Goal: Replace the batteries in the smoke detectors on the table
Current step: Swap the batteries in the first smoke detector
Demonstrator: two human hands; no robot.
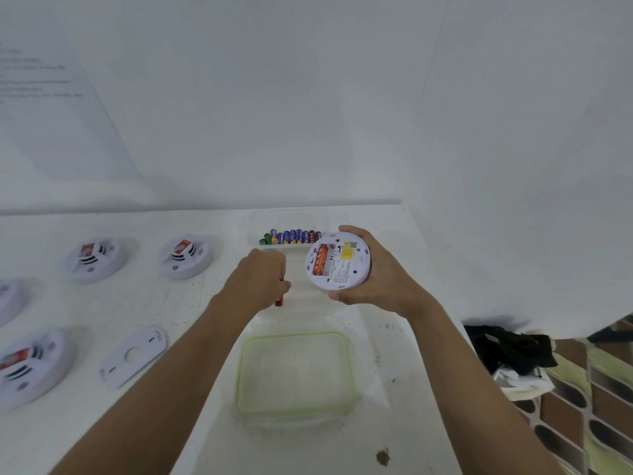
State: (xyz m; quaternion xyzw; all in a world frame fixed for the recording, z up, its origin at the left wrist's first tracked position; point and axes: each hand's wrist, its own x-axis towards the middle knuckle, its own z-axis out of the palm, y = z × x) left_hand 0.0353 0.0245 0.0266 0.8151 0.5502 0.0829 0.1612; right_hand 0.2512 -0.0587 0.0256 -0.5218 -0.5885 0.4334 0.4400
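- Right hand point(380, 282): grasps the held smoke detector point(342, 265) by its rim, fingers over the far edge and thumb at the near edge, above the right part of the tabletop point(137, 303).
- Held smoke detector: white, round, its underside turned toward the camera. It has a yellow label point(348, 250), printed text and an open battery bay.
- Fitted battery point(320, 264): red and orange, lying lengthwise in the left side of that bay.
- Left hand point(260, 282): clenched around a loose red battery point(280, 301), whose end shows below the fingers. The hand is just left of the held detector and does not touch it.
- Battery row point(291, 236): mostly blue cells with some green and red, standing side by side in a clear container point(253, 231) at the back of the tabletop, behind both hands.
- Green-rimmed lid point(347, 354): clear, rectangular, lying flat on the near tabletop between the forearms.
- Mounting plate point(133, 354): white, with a round centre hole, lying flat to the left of the lid.
- Far detectors point(97, 258) and point(186, 257): two white units, each with a red tag, resting on the left tabletop.
- Near detector point(30, 368): a like unit at the left edge; another, the cropped detector point(8, 299), lies behind it.
- Black cloth point(513, 347): bunched beside the tabletop's right edge.
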